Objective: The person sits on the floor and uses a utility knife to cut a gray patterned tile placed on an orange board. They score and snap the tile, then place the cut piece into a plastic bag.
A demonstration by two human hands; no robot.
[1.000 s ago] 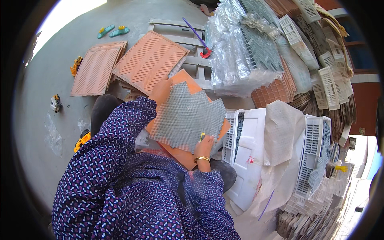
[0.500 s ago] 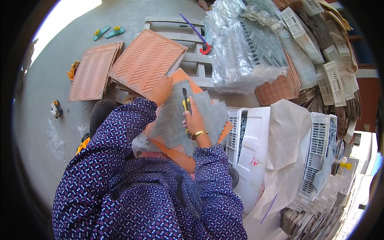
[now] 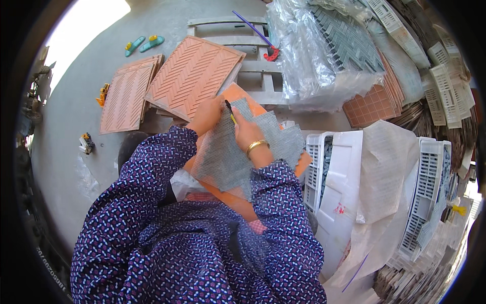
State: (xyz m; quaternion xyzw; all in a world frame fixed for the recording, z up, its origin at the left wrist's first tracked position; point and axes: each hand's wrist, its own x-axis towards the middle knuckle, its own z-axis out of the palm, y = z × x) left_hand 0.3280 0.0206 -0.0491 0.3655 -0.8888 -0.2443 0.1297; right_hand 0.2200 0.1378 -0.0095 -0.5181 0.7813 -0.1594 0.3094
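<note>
A grey mesh-backed mosaic tile sheet [image 3: 223,157] with stepped edges lies over an orange board [image 3: 243,96] on my lap. My left hand [image 3: 207,115] is closed at the sheet's upper left edge, its fingertips partly hidden. In my right hand [image 3: 248,134], which wears a gold bangle [image 3: 257,146], is a yellow and black utility knife [image 3: 232,117]. Its dark tip points up and left, close to my left fingers, over the sheet's top corner. Whether the blade touches the mesh I cannot tell.
Terracotta herringbone panels [image 3: 195,71] are stacked ahead on the left. Beyond lies a white slatted pallet [image 3: 228,43] with a purple-handled red tool [image 3: 271,53]. Plastic-wrapped grey tile sheets [image 3: 349,45] stand ahead right. White crates [image 3: 425,192] and a white foam box [image 3: 336,182] are on the right.
My right hand has moved the knife up and left, toward my left hand. The knife now shows less of its body. The whole view has shifted slightly.
</note>
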